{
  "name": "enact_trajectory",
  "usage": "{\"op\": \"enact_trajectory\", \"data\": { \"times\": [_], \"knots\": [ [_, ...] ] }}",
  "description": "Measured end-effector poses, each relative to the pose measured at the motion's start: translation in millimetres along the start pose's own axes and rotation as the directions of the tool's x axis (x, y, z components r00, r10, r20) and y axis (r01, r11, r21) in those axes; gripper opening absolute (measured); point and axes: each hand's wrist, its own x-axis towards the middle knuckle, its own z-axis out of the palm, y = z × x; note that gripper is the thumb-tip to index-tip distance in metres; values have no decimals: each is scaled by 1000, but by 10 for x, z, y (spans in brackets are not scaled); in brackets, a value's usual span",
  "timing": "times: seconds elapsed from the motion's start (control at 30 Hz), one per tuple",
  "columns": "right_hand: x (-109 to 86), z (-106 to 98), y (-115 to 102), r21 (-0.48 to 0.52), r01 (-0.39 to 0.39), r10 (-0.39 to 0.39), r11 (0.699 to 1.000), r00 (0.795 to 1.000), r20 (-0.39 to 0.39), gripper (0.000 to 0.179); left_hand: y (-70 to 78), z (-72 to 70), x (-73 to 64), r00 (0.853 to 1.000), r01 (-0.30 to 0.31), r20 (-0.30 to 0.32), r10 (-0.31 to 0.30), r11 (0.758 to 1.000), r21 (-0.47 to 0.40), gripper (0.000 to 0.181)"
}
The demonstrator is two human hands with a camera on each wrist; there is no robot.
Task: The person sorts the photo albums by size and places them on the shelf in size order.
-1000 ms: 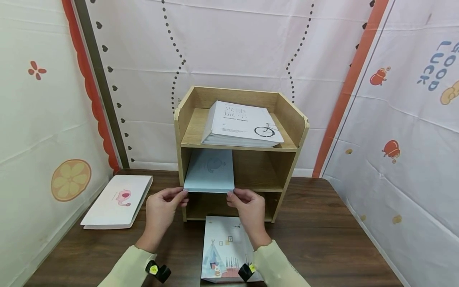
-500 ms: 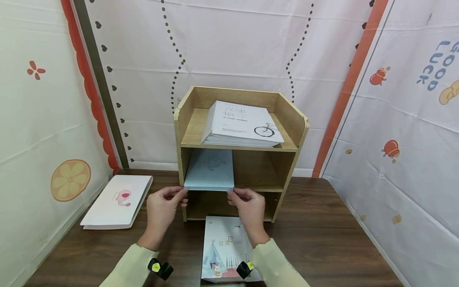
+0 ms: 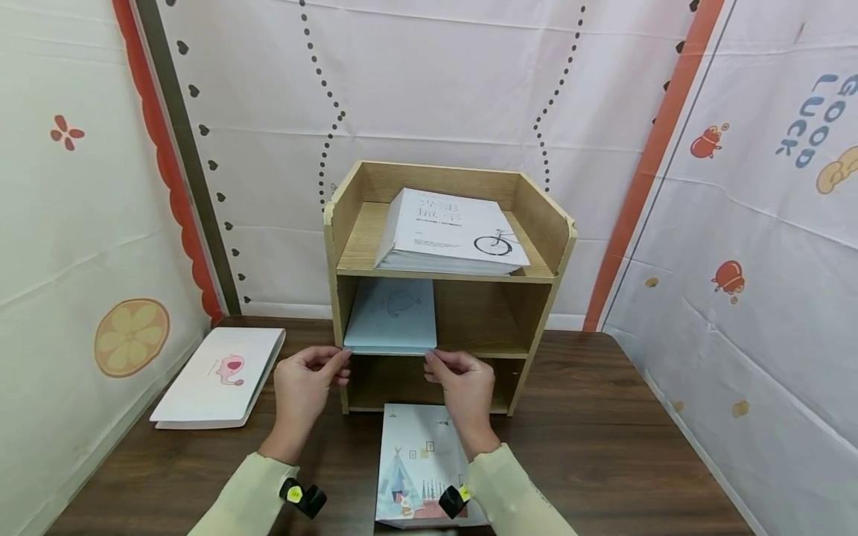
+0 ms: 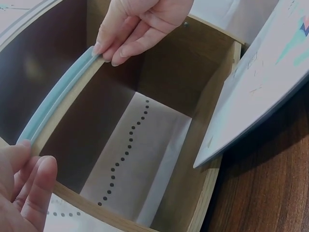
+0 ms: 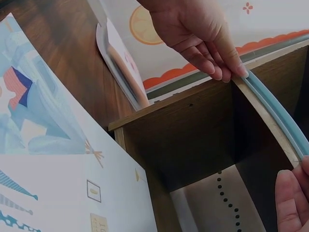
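A thin light blue book with a faint drawing on its cover lies on the left of the middle shelf of a small wooden shelf unit. My left hand pinches its front left corner between thumb and curled fingers. The front right corner is pinched likewise by my right hand. In the left wrist view, the book's blue edge lies along the shelf board, with the fingers reaching just below it. Between my forearms, a picture book with a tent on its cover lies before the unit.
On the unit's top level sits a thick white book with a bicycle drawing. At the left of the dark wooden table, a white book with a pink elephant lies near the wall cloth.
The light blue book has slid slightly deeper into the middle shelf, its front edge now close to the board's edge. Both hands moved forward a little with it.
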Motion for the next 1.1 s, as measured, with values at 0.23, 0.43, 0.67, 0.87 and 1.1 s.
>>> {"op": "enact_trajectory", "data": {
  "times": [0.23, 0.43, 0.67, 0.87, 1.1],
  "knots": [
    [4, 18, -9, -2, -3, 3, 1000, 1000, -14, 11, -24, 11, 11, 1000, -6, -13, 6, 1000, 11, 23],
    [9, 30, -8, 5, -2, 2, 1000, 1000, -23, 11, -51, 19, 25, 999, -23, -27, 24, 1000, 6, 22],
    [10, 48, 3, -8, 6, -6, 1000, 999, -40, 10, -58, 26, 35, 999, -22, -43, 22, 1000, -3, 20],
    [4, 58, 22, -14, 22, -23, 1000, 998, -54, 11, -52, 30, 30, 999, -10, -41, 9, 1000, -14, 23],
    [-5, 63, 32, 10, 34, -33, 999, 997, -65, 13, 50, 26, 4, 999, 15, -35, -15, 1000, -12, 19]
  ]
}}
